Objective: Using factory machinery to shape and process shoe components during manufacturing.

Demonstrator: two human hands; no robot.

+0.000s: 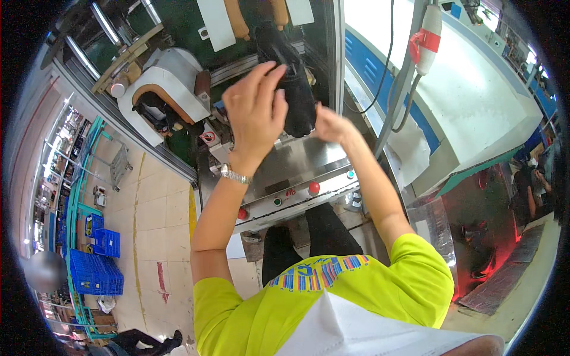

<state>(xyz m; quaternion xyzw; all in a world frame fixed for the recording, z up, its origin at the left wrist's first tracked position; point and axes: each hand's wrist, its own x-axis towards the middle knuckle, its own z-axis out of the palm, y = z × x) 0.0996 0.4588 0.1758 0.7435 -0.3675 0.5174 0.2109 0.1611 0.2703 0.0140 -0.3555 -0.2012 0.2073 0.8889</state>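
Observation:
In front of me a black shoe upper [295,89] sits upright at the right-hand station of a machine, its far end close under a tan padded clamp [236,21]. My left hand [256,110] is raised at its left side, fingers stretched and apart, tips over the shoe; whether they touch it I cannot tell. On the other side, my right hand [331,125] is closed at the near right edge of the shoe, slightly blurred, its fingertips partly hidden. A second dark shoe piece [155,113] lies inside the white and tan clamp [172,77] of the left station.
Below my hands runs a metal ledge [297,160] with a red button [314,188] and a green one [278,202]. A metal post and a hanging red and white plug connector [424,44] stand right. Blue crates [95,273] are stacked left. Other people are at the edges.

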